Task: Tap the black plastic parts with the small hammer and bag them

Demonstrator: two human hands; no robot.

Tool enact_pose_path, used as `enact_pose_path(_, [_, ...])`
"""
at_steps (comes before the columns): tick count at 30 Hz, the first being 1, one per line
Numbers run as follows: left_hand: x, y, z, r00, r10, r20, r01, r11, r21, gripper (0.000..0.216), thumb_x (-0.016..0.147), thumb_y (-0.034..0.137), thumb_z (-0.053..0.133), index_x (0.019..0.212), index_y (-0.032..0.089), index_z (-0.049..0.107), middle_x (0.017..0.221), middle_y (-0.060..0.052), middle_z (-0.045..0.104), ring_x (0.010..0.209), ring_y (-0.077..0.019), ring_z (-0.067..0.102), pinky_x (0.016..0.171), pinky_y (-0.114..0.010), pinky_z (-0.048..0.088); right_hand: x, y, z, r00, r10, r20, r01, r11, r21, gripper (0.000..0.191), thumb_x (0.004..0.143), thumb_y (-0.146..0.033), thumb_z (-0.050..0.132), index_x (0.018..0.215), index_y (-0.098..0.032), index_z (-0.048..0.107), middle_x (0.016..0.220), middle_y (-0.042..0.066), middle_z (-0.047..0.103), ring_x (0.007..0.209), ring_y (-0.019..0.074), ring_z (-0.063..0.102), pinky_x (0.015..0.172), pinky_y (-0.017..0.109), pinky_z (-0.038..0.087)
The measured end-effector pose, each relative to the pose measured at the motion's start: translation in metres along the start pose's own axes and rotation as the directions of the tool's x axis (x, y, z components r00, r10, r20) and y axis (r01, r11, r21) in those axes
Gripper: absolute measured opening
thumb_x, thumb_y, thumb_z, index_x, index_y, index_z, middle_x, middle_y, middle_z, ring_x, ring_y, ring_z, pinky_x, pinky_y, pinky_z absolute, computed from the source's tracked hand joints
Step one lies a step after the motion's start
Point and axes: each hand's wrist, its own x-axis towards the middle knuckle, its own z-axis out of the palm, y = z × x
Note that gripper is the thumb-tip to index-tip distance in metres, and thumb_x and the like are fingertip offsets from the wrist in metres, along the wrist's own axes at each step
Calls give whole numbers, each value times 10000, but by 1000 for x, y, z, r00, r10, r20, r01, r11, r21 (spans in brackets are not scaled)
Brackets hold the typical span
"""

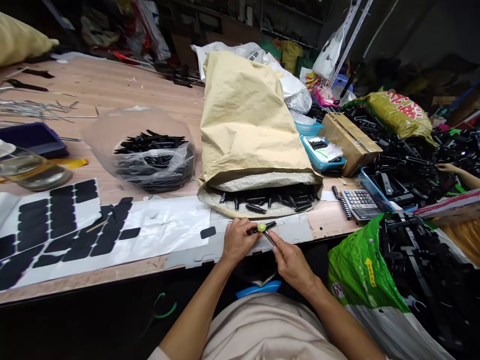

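A long pale wooden counter [112, 85] runs across a cluttered, dim storeroom, its near edge covered by white backing sheets [157, 230] carrying rows of black adhesive pads [56, 215]; a clear plastic bag of black plastic pieces [153, 155] sits behind them, and a large tan paper sack [243, 125] lies on its side with its mouth toward the person, short black rods [270, 200] spilling inside the opening; to the right stand a grey calculator [359, 202], a blue plastic basket [322, 155], a brown cardboard box [350, 140] and heaps of black parts, with a green plastic bag [356, 265] below the counter's edge and another person's hand [448, 169] at the far right; just in front of the sack's mouth, over the counter's near edge, the left hand [237, 240] closes its fingers around a slim black rod [262, 228] that bears a small yellow-green round piece [261, 227]; the right hand [290, 262] pinches a thin dark tool [270, 238] between thumb and fingers, its tip meeting the rod at the round piece; the sack stands close behind both hands.
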Motion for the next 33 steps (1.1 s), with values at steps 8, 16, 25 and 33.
enact_pose_path(8, [2,0,-1,1000,2,13,-1,1000,-12,147,752,330,789,877,252,776,765,-4,672,860,-210,536,784,-338,367,1,1,-14,997,33,-76,-33,999,2,513,980,-221,400,1484,-168,479,840,60,738,728,188,686,781,310,569])
enact_pose_path(16, [1,0,-1,1000,-7,29,8,999,-38,180,780,361,747,921,252,770,764,-10,685,882,-226,530,811,-351,367,-4,15,-20,987,103,-122,-98,994,44,496,989,-276,404,1462,-169,509,776,42,715,643,167,647,704,274,546])
enact_pose_path(25, [-14,15,-22,967,-208,144,250,706,-663,522,863,658,504,817,174,694,675,0,549,637,-136,468,614,-262,367,-20,68,-25,945,203,-258,-226,972,-62,505,966,-273,403,1451,-199,525,774,43,723,677,188,685,670,265,555])
enact_pose_path(33, [-39,45,-9,791,-301,532,574,66,-816,607,692,707,702,845,122,654,631,40,453,492,-49,342,492,-202,217,-18,78,-16,942,168,-290,-186,982,-38,506,965,-250,417,1462,-227,511,1080,78,753,901,207,727,785,300,593])
